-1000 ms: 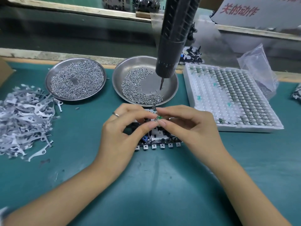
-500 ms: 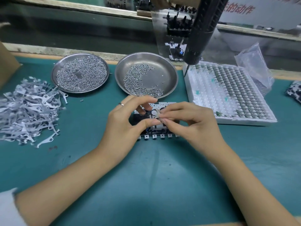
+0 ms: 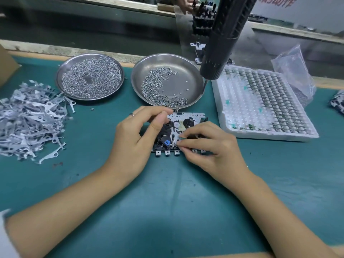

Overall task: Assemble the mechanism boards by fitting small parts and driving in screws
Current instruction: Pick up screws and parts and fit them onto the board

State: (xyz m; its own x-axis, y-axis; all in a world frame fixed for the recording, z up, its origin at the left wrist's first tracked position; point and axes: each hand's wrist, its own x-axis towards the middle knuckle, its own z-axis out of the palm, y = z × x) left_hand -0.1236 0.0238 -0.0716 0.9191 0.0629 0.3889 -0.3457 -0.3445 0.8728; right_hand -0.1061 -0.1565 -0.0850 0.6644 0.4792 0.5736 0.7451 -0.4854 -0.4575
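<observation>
While bent over the green bench: heap of metal levers far left, two screw dishes behind, left hand curled, steadying the mechanism board at centre, right hand pinching a small part against it, foam tray rightmost.

Mechanism board before two screw dishes, lever pile left, parts tray right

Crumpled clear plastic bag behind white tray; cardboard box corner at far left edge.
</observation>
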